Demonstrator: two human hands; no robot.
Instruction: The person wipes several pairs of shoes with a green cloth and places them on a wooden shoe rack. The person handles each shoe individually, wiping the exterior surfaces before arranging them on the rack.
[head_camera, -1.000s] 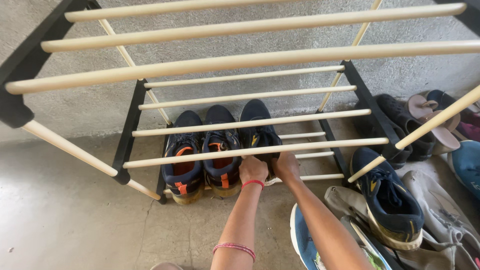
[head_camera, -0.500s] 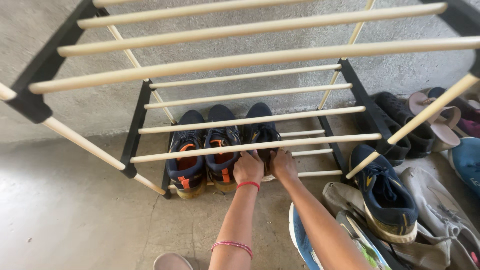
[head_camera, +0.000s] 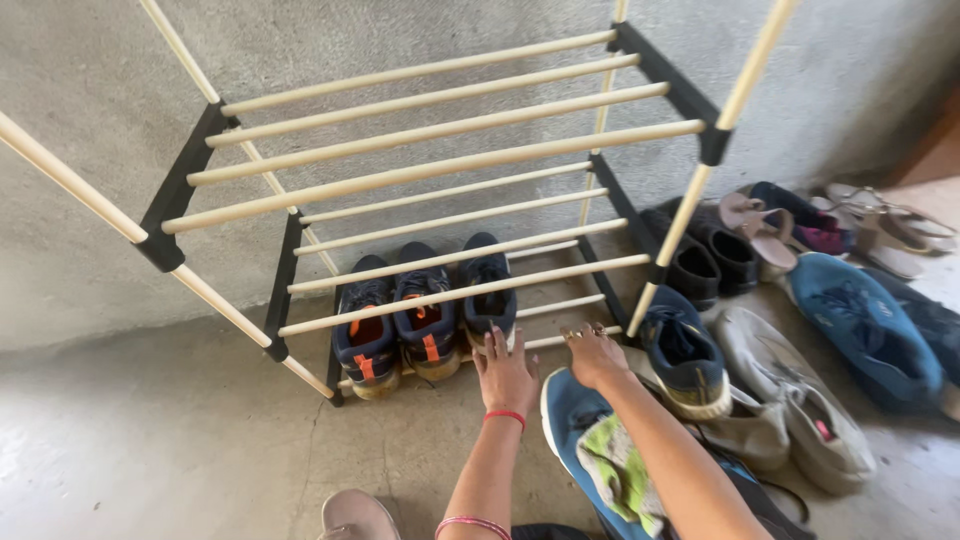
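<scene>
— Two hands out in front of you, both with nothing in them. What is nearest to you?

— A blue shoe with a green insole (head_camera: 600, 450) lies closest, under your right forearm, heel toward you. Just past it your left hand (head_camera: 508, 372) is spread flat with the fingers apart, and your right hand (head_camera: 596, 352) hovers with the fingers loosely opened over the toe of that blue shoe.

— And the shoe you were reaching at?

— The dark navy sneaker (head_camera: 489, 290) sits on the bottom tier of the shoe rack (head_camera: 284, 300), straight beyond your left hand. Your left fingertips are at its heel or just short of it; I cannot tell which. Its long axis runs near to far, toe toward the wall. Your left hand is the nearer one; the right sits off to its right, by the front rail.

— What's beside it?

— To its left, touching side by side, a pair of navy sneakers with orange tongues (head_camera: 395, 320). The rack's right half holds nothing. On the floor to the right stands a navy sneaker with a tan sole (head_camera: 685, 352), then grey shoes (head_camera: 790, 410), and farther off black shoes (head_camera: 705, 255) against the grey concrete wall (head_camera: 100, 90).
</scene>
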